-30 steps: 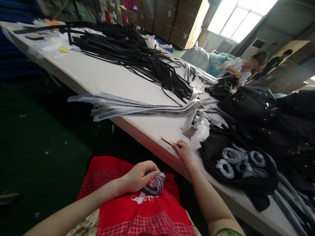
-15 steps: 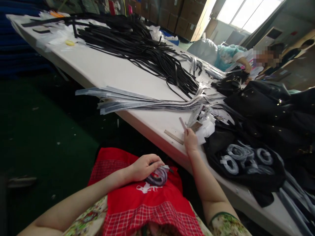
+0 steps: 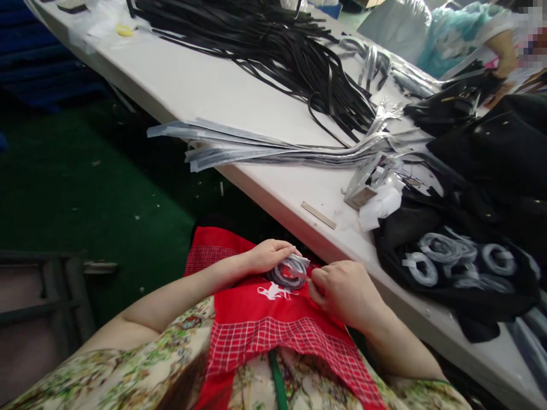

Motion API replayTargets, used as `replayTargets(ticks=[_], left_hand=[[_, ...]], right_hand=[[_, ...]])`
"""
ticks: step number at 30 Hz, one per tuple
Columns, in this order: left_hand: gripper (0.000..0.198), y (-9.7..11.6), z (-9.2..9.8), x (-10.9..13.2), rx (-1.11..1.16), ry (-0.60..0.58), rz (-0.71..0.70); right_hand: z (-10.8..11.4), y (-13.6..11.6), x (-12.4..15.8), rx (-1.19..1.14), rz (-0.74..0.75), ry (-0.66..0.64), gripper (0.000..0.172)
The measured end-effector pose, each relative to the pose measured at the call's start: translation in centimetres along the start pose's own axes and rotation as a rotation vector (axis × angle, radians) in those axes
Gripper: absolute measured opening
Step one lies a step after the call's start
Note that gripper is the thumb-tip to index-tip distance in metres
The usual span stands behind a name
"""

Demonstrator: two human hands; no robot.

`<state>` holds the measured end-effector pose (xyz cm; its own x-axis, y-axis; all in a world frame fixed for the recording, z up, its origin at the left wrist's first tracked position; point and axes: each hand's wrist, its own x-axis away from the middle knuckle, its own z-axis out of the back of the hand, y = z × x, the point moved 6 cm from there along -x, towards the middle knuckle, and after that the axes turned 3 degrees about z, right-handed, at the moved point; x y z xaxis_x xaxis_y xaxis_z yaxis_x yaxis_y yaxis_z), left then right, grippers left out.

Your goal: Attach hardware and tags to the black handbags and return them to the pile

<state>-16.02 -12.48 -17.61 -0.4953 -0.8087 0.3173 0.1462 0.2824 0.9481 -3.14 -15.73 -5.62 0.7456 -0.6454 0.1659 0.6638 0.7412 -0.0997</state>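
My left hand (image 3: pixel 273 254) is closed around a coiled grey strap (image 3: pixel 285 274), held over the lap of a red apron. A whitish end sticks out at the coil's top. Right beside the coil, my right hand (image 3: pixel 339 290) pinches a short pale strip (image 3: pixel 302 275) whose far end meets the coil. Whether the strip is stuck to it, I cannot tell. On the table (image 3: pixel 273 191) ahead lie a flat beige bar (image 3: pixel 318 215) and a small holder (image 3: pixel 361 188) with crumpled white paper (image 3: pixel 381 206) by it.
More coiled straps (image 3: pixel 440 247) lie on black cloth (image 3: pixel 397 228) to the right. Long clear-wrapped strips (image 3: pixel 256 151) overhang the table edge. Behind them spreads a heap of black straps (image 3: pixel 273 62). Another person's arm (image 3: pixel 504 54) is at the far right, near black bags (image 3: pixel 491 142).
My right hand has come back from beside the holder on the table to the coil, bringing the short strip. The left hand keeps the coil on the lap. The view has tilted down.
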Motion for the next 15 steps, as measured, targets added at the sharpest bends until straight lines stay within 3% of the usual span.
replayTargets(ticks=[5, 10, 15], left_hand=[[0.038, 1.1, 0.1, 0.5, -0.108, 0.024, -0.034], [0.037, 1.7, 0.2, 1.2, -0.224, 0.065, -0.055], [0.037, 1.7, 0.4, 1.4, -0.271, 0.096, -0.043]], right_hand=[[-1.1, -1.5, -1.3, 0.028, 0.047, -0.026, 0.025], [-3.1, -0.8, -3.3, 0.000, 0.005, -0.016, 0.025], [-2.4, -0.3, -1.8, -0.050, -0.019, 0.000, 0.023]])
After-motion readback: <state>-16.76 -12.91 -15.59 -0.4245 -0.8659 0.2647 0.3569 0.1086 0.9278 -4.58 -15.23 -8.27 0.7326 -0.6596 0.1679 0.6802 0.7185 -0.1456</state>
